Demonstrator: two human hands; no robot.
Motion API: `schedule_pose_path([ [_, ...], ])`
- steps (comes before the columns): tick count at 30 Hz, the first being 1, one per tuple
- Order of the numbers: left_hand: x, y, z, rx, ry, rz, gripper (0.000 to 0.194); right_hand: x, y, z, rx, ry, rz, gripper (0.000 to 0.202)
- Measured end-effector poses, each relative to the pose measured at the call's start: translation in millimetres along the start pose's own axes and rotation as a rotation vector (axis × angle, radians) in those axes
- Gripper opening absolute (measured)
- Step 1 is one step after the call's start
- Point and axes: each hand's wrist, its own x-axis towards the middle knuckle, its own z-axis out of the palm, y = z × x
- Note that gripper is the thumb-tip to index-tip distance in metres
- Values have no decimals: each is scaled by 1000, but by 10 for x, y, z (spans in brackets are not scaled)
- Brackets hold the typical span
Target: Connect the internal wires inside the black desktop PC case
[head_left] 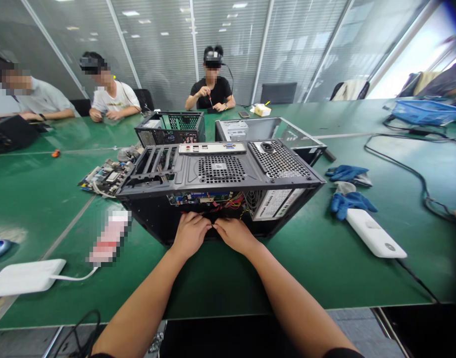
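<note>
A black computer case stands on the table with its rear panel facing up and its open side toward me. Inside show a motherboard, red and yellow cables and a power supply with a white label. My left hand is closed in a pinch at the lower part of the opening. Close beside it, my right hand pinches too, the fingertips of both almost meeting. Something small and thin seems to lie between them, but it is too small to name.
Behind stand two more open cases. A loose circuit board lies left, blue gloves and a white power bank right. Another white power bank is cabled to a blurred phone-like object. Several people sit across the table.
</note>
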Motion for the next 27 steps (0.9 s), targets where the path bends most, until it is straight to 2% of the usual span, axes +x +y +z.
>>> schedule_pose_path([
  [27, -6, -5, 4, -32, -11, -12, 16, -10, -27, -28, -24, -27, 32, 27],
])
